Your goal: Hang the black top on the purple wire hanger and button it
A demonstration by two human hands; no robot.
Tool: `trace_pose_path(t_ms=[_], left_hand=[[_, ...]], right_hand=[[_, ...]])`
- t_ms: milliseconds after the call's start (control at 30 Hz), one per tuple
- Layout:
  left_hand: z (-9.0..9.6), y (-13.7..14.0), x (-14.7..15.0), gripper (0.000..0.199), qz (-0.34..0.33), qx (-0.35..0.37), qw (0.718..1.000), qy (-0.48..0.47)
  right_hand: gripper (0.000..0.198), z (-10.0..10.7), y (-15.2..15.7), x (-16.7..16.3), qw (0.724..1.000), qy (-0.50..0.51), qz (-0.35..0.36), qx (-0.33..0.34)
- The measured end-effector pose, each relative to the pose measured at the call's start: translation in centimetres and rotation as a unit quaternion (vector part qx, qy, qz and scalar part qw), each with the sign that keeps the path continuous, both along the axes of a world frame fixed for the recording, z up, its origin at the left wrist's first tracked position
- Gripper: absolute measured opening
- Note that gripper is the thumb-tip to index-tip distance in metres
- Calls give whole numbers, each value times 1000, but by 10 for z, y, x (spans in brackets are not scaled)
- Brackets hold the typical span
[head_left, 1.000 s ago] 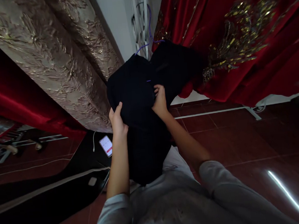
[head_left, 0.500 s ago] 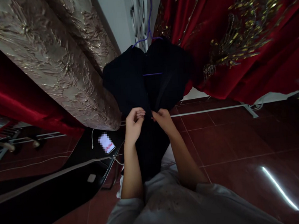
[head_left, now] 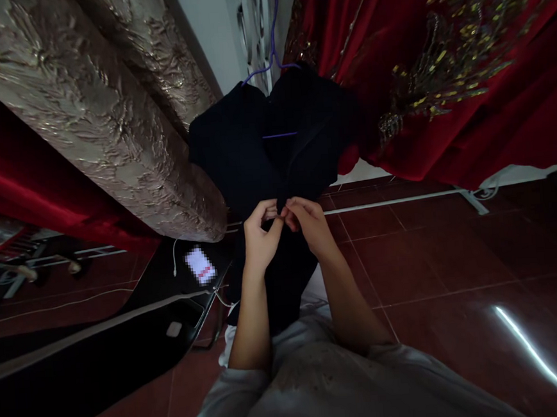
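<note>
A dark navy short-sleeved garment (head_left: 235, 154) with a deep open neckline hangs on a purple hanger (head_left: 274, 58) in front of me. Both hands meet at its front, just below the neckline. My left hand (head_left: 264, 235) pinches the left front edge of the cloth. Close against it, my right hand (head_left: 306, 222) is closed on the opposite front edge. The fingertips nearly touch, and the dark cloth between them hides any fastening. The lower part of the garment drops between my forearms toward my lap.
A black table (head_left: 124, 336) at left bears a lit phone (head_left: 200, 266), a small white object (head_left: 174, 329) and a cable. Beige textured fabric (head_left: 122, 131) hangs at left, red sequined fabric (head_left: 446, 137) at right. A white rack bar (head_left: 403, 200) runs low over the red tiled floor (head_left: 436, 254).
My hands have come together, the left moving right toward the right hand. The two front edges of the garment now meet where they were slightly apart.
</note>
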State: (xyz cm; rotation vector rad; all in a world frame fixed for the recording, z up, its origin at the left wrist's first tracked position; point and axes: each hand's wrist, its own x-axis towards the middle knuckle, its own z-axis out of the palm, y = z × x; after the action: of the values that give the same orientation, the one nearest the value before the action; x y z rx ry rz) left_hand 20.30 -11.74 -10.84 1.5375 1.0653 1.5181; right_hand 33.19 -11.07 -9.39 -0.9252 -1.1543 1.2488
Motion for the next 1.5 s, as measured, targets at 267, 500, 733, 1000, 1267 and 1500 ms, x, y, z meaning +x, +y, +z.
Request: trace_pose_path(t_ms=[267,500,733,1000,1267,1500], left_hand=[[1,-3,5,13,4,45,998,40],[2,-4,1,10,37,16,998,50],[4,-4,2,15,30,19,998,50],[4,-5,2,15,30,18,997,62],[6,-5,1,15,23,13,998,49],[7,-4,1,13,12,14,999,50]], right_hand=[[29,5,-2,5,1000,-6,8,-10],[24,6,-6,1,1000,-10,23,-8],[26,10,-7,1,1000,-18,3,-4],[28,9,-9,0,1000,-8,-15,-3],[29,13,-6,-8,1000,19,-20,-4],[31,15,-5,-9,999,14,-31,-17]])
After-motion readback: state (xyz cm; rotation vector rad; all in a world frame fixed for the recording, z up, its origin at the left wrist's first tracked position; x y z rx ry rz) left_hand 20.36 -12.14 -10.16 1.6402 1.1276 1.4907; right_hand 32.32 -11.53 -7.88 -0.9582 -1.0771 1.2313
